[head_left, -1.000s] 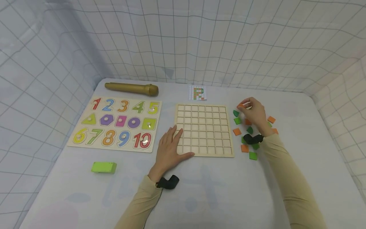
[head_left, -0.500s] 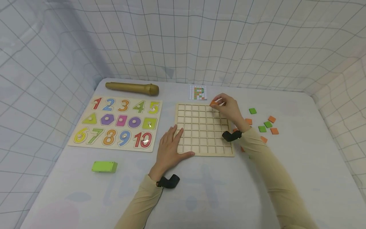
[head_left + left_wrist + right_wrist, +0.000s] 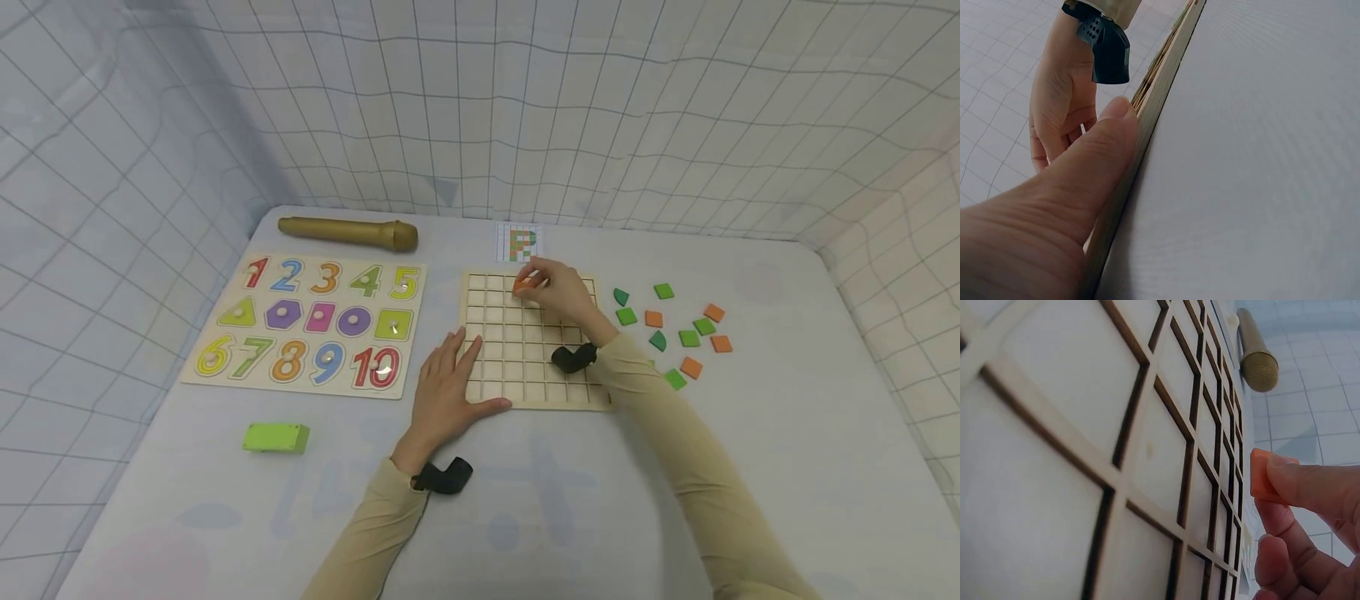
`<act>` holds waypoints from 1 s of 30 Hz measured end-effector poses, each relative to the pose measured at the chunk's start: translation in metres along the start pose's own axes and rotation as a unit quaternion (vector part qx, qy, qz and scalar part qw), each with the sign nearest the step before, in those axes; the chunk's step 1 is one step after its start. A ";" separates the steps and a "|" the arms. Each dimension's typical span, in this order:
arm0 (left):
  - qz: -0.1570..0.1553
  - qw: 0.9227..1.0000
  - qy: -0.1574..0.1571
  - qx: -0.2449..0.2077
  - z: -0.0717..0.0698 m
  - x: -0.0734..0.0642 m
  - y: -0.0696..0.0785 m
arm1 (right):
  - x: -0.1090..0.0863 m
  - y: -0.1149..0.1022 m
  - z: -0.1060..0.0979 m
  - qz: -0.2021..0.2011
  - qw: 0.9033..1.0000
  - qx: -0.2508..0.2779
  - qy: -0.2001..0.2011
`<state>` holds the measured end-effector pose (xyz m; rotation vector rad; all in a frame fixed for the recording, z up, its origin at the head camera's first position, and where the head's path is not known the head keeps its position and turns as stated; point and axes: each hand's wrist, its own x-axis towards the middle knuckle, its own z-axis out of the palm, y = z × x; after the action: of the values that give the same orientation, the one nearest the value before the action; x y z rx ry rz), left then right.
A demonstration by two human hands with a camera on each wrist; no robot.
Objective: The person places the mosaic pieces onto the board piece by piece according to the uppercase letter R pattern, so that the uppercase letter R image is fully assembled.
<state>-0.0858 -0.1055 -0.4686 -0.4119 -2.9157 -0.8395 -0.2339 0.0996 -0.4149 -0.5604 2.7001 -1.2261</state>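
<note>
My right hand (image 3: 558, 292) pinches an orange square tile (image 3: 1263, 475) between thumb and fingers, over the far rows of the wooden grid board (image 3: 491, 375). In the right wrist view the tile is held just off the board's cells. My left hand (image 3: 446, 392) rests with spread fingers on the board's near left corner; in the left wrist view its thumb (image 3: 1116, 115) lies along the board's edge. The board's visible cells hold no tiles. Beyond the board lies a small printed card (image 3: 518, 242) with an orange and green pattern on a grid.
Loose orange tiles (image 3: 654, 319), green tiles (image 3: 688, 338) and dark green quarter-round tiles (image 3: 621, 297) lie right of the board. A number and shape puzzle (image 3: 420, 275) lies to the left, with a gold toy microphone (image 3: 348, 232) behind it and a green block (image 3: 275, 437) in front.
My right hand has carried the orange tile leftward from the loose tiles to above the board's far rows. The left hand has stayed in place on the board's corner.
</note>
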 end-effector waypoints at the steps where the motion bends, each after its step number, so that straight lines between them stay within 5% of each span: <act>1: -0.001 1.000 -0.001 -0.001 0.000 0.000 0.000 | 0.000 -0.001 0.001 0.001 1.000 -0.001 -0.006; 30: -0.006 1.000 -0.001 -0.010 -0.001 0.000 0.001 | 0.004 -0.006 0.012 0.055 0.996 -0.057 -0.039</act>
<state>-0.0851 -0.1049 -0.4673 -0.3976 -2.9157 -0.8723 -0.2331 0.0861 -0.4178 -0.4565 2.7075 -1.0062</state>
